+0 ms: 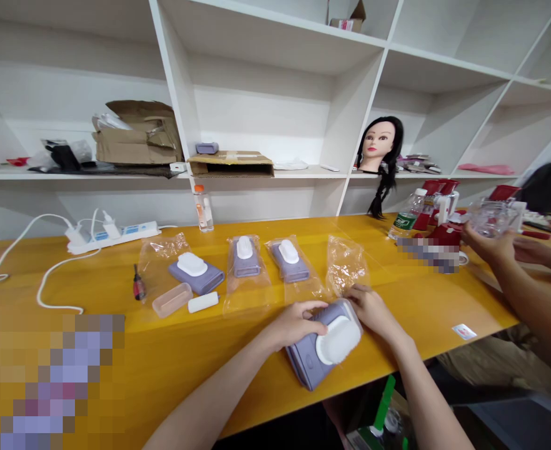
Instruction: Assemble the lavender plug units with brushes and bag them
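My left hand [297, 325] is wrapped round the side of a purple device [306, 359], its thumb beside the white oval pad [337, 340] on top. At the device's far right corner, the curled fingers of my right hand [367, 306] touch a clear cover [350, 310]; their tips are partly hidden. The device is tilted near the table's front edge. Behind my hands a crinkled clear bag [347, 265] lies on the table. Three similar purple devices with white pads, one at the left [203, 279], one in the middle [246, 265] and one nearer [292, 269], rest on clear bags.
On the left are a power strip [116, 237], a screwdriver [138, 284], a clear tray [172, 300] and a white cylinder [203, 302]. A bottle [203, 209] stands by the shelf [266, 181]. At right, another person's hands [495, 247] hold a clear part near red devices [444, 234].
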The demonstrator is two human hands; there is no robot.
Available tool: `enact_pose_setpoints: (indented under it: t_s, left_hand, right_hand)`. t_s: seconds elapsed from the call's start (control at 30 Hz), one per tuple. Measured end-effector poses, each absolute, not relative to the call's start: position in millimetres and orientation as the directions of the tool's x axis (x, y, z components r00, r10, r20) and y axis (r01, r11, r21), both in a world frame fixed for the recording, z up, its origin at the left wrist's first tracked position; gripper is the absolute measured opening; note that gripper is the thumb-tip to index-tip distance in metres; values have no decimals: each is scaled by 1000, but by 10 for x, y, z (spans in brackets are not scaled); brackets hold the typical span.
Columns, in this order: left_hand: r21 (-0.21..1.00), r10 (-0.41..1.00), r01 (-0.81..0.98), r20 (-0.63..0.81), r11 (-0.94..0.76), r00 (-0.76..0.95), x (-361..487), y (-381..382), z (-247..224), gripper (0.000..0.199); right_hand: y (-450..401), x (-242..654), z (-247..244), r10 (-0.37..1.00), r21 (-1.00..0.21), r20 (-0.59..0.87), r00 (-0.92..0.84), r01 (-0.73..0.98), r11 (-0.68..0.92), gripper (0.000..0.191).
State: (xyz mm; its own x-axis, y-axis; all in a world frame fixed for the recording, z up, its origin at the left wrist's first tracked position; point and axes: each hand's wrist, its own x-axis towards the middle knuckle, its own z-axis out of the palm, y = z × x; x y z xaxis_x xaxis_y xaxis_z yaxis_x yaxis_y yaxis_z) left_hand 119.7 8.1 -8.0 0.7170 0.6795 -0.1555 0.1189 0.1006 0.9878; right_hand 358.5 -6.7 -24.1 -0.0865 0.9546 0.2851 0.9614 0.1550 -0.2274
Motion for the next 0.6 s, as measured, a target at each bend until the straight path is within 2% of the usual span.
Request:
enact_pose_setpoints:
  t_s: [0.13, 0.23, 0.33, 0.47, 0.6]
  left_hand:
    - [987, 678, 114, -162, 115, 717, 1204, 110, -90, 58]
    - [987, 680, 113, -161, 115, 715, 1198, 119, -101, 59]
    - [988, 686, 106, -155, 114, 711, 1184, 123, -127, 59]
    - [988, 673, 62, -141, 140, 727, 1179, 133, -169, 60]
    - [979, 685, -8, -135, 202, 716, 1202, 141, -204, 60]
  right_hand:
    - [-71, 3592, -214, 918, -258, 394, -39, 954, 151, 22]
    - [-65, 3575, -187, 925, -218, 376, -57, 965, 148, 19]
    - [-38, 3559, -221, 936, -202, 344, -73, 968, 150, 34]
    - [5, 3543, -268, 933, -292, 343, -111, 931, 219, 25]
    - [17, 3541, -216, 908, -379, 418, 5, 910, 170, 26]
